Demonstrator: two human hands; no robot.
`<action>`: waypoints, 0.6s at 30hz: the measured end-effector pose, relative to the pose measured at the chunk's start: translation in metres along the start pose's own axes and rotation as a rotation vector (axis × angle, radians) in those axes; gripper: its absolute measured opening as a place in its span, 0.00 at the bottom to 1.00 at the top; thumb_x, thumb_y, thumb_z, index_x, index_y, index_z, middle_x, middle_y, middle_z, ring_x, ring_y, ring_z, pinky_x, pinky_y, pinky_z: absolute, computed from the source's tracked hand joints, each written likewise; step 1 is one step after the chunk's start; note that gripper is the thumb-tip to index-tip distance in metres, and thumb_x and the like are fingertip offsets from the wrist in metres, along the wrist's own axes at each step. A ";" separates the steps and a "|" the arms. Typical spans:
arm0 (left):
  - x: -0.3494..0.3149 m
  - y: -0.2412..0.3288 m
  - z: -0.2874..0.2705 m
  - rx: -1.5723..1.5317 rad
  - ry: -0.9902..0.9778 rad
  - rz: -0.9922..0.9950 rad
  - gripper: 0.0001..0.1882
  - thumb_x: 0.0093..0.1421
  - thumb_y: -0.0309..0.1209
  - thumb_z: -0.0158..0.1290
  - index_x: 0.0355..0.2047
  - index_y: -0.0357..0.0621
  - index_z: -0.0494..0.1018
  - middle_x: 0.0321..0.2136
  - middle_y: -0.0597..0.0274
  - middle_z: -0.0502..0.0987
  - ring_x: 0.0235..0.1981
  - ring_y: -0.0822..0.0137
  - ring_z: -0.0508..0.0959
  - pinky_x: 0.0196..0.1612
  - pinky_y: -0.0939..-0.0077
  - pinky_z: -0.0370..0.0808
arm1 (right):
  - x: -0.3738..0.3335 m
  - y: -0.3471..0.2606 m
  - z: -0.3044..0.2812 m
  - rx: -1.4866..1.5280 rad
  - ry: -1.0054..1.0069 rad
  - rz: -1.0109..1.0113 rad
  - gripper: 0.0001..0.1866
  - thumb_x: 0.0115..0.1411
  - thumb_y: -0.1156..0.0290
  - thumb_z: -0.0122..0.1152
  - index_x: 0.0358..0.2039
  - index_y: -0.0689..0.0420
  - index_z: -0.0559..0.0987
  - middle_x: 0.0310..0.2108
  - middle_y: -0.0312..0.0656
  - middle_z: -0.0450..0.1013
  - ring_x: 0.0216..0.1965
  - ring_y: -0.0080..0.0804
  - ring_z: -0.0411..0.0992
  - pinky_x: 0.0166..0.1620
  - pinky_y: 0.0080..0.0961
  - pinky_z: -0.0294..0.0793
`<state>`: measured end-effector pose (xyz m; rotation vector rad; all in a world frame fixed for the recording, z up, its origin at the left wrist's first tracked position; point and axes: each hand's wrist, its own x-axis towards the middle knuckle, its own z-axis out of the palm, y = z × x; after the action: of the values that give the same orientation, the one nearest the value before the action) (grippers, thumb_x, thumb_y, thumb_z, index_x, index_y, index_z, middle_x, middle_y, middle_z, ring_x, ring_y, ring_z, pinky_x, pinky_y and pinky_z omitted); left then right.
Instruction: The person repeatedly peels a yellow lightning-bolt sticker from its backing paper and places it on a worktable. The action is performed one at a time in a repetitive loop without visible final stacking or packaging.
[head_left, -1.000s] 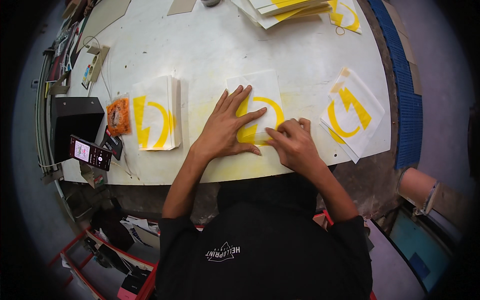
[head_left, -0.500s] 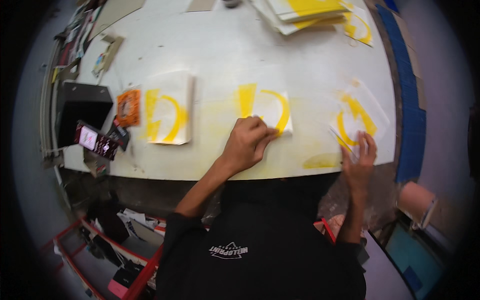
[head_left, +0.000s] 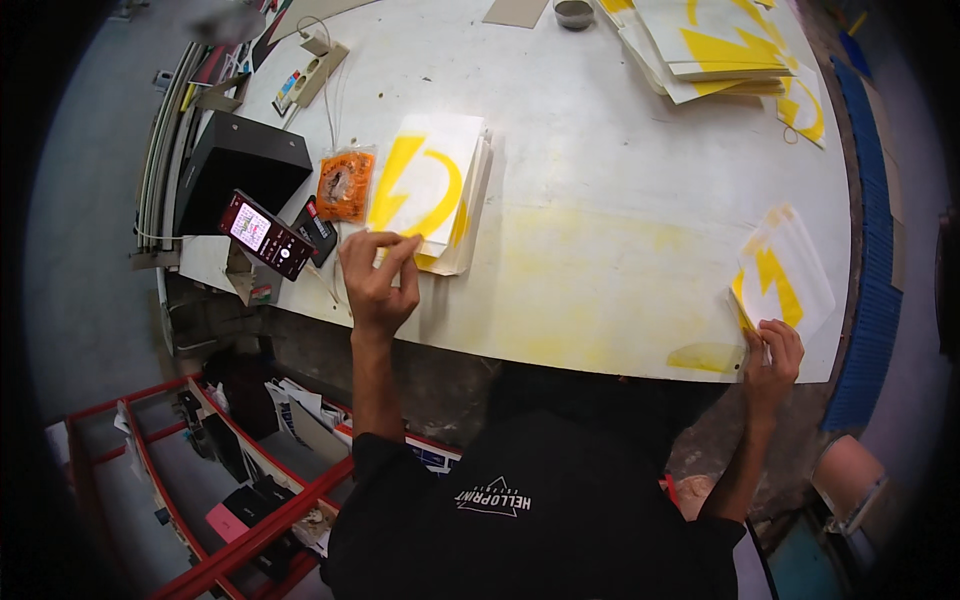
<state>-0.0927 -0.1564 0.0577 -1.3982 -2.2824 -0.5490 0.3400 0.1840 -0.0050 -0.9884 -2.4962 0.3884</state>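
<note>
My left hand [head_left: 378, 288] pinches the lower edge of a white printed sheet [head_left: 417, 200] with a yellow bolt and curve. That sheet lies on or just over a stack of similar sheets [head_left: 478, 190], slightly askew from it. At the right front of the table, my right hand [head_left: 771, 354] has thumb and fingers closed on the lower corner of another yellow-printed sheet [head_left: 778, 285]. This one lies on a small, slanted pile of white sheets. A yellow-tinted translucent piece [head_left: 705, 357] lies flat beside my right hand.
The white table [head_left: 580, 300] bears yellow smudges mid-front. At its left stand a dark box [head_left: 245, 160], a lit phone [head_left: 265, 235], an orange packet [head_left: 346, 186] and a power strip [head_left: 318, 75]. A larger printed stack [head_left: 710, 50] and a small cup [head_left: 574, 13] sit at the back.
My left hand has carried the printed sheet from the middle of the table leftward to the left stack. My right hand has shifted to the right pile's lower corner. The view has shifted too.
</note>
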 end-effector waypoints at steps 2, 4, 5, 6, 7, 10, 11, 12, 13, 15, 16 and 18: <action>-0.016 -0.007 0.002 -0.003 -0.128 -0.045 0.15 0.52 0.20 0.62 0.39 0.47 0.86 0.35 0.62 0.79 0.42 0.56 0.79 0.57 0.55 0.68 | 0.004 0.003 -0.004 0.070 -0.032 0.068 0.05 0.66 0.79 0.66 0.42 0.61 0.83 0.47 0.47 0.82 0.53 0.49 0.79 0.61 0.47 0.73; -0.020 -0.009 0.000 -0.038 -0.154 -0.063 0.16 0.52 0.25 0.62 0.43 0.46 0.85 0.35 0.58 0.79 0.41 0.55 0.78 0.56 0.55 0.68 | 0.012 -0.009 -0.011 0.093 -0.013 0.170 0.05 0.67 0.80 0.65 0.43 0.62 0.83 0.46 0.48 0.82 0.52 0.49 0.80 0.62 0.49 0.73; -0.023 -0.009 -0.002 -0.050 -0.156 -0.087 0.17 0.52 0.26 0.62 0.44 0.45 0.85 0.35 0.57 0.78 0.41 0.55 0.77 0.56 0.55 0.68 | 0.016 -0.017 -0.011 0.105 -0.004 0.222 0.06 0.67 0.80 0.64 0.44 0.62 0.83 0.46 0.49 0.82 0.52 0.49 0.80 0.63 0.49 0.73; -0.022 -0.004 -0.002 -0.067 -0.157 -0.112 0.18 0.52 0.27 0.62 0.45 0.45 0.85 0.35 0.56 0.78 0.41 0.54 0.77 0.56 0.56 0.68 | 0.017 -0.022 -0.012 0.074 0.039 0.114 0.06 0.68 0.81 0.63 0.44 0.62 0.83 0.46 0.49 0.83 0.52 0.49 0.80 0.64 0.50 0.72; -0.019 0.004 -0.004 -0.053 -0.098 -0.131 0.19 0.54 0.31 0.63 0.47 0.42 0.84 0.38 0.51 0.78 0.43 0.54 0.77 0.54 0.57 0.71 | 0.019 -0.027 -0.011 0.043 0.081 0.007 0.07 0.68 0.81 0.63 0.45 0.62 0.83 0.47 0.50 0.83 0.53 0.49 0.81 0.66 0.52 0.71; -0.022 0.039 0.022 -0.579 0.060 -0.361 0.25 0.62 0.39 0.62 0.56 0.38 0.80 0.44 0.50 0.79 0.46 0.57 0.77 0.52 0.61 0.74 | 0.026 -0.070 0.000 0.011 0.158 -0.296 0.09 0.68 0.81 0.61 0.47 0.62 0.83 0.50 0.49 0.83 0.55 0.48 0.81 0.70 0.57 0.67; -0.020 0.058 0.034 -0.978 -0.076 -0.441 0.30 0.65 0.43 0.61 0.61 0.36 0.76 0.48 0.50 0.79 0.48 0.58 0.77 0.52 0.61 0.76 | 0.025 -0.086 0.009 0.040 0.093 -0.378 0.09 0.67 0.80 0.62 0.47 0.62 0.84 0.51 0.49 0.83 0.56 0.48 0.81 0.70 0.58 0.66; -0.012 0.078 0.046 -1.375 -0.226 -0.507 0.34 0.67 0.47 0.60 0.65 0.33 0.73 0.52 0.50 0.79 0.51 0.58 0.77 0.52 0.62 0.77 | 0.026 -0.101 0.020 0.067 0.030 -0.457 0.09 0.67 0.78 0.63 0.46 0.62 0.84 0.53 0.48 0.82 0.58 0.47 0.80 0.71 0.60 0.65; -0.002 0.103 0.056 -1.568 -0.245 -0.590 0.40 0.67 0.53 0.60 0.68 0.33 0.69 0.55 0.50 0.79 0.53 0.58 0.78 0.53 0.61 0.77 | 0.029 -0.115 0.031 0.098 -0.033 -0.546 0.09 0.66 0.76 0.64 0.46 0.63 0.84 0.53 0.48 0.82 0.59 0.46 0.79 0.71 0.60 0.64; 0.018 0.140 0.068 -1.692 -0.239 -0.683 0.37 0.70 0.52 0.61 0.65 0.32 0.71 0.55 0.53 0.81 0.53 0.62 0.80 0.55 0.64 0.78 | 0.031 -0.132 0.051 0.117 -0.157 -0.674 0.12 0.66 0.72 0.67 0.48 0.64 0.83 0.53 0.49 0.82 0.61 0.46 0.78 0.72 0.61 0.62; 0.015 0.140 0.078 -1.585 -0.278 -0.738 0.32 0.72 0.48 0.59 0.63 0.32 0.73 0.52 0.55 0.82 0.51 0.65 0.80 0.54 0.67 0.78 | 0.033 -0.136 0.054 0.113 -0.226 -0.724 0.15 0.65 0.70 0.69 0.49 0.64 0.83 0.54 0.48 0.81 0.61 0.46 0.78 0.72 0.61 0.61; 0.006 0.129 0.104 -1.367 -0.343 -0.832 0.23 0.75 0.40 0.56 0.59 0.32 0.76 0.48 0.59 0.84 0.47 0.70 0.81 0.51 0.71 0.78 | 0.036 -0.142 0.047 0.276 -0.166 -0.548 0.17 0.65 0.70 0.71 0.50 0.65 0.82 0.53 0.50 0.81 0.59 0.47 0.78 0.69 0.55 0.67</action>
<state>0.0070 -0.0428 -0.0111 -0.8064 -2.7393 -2.6390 0.2114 0.1039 0.0210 -0.1545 -2.6301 0.6285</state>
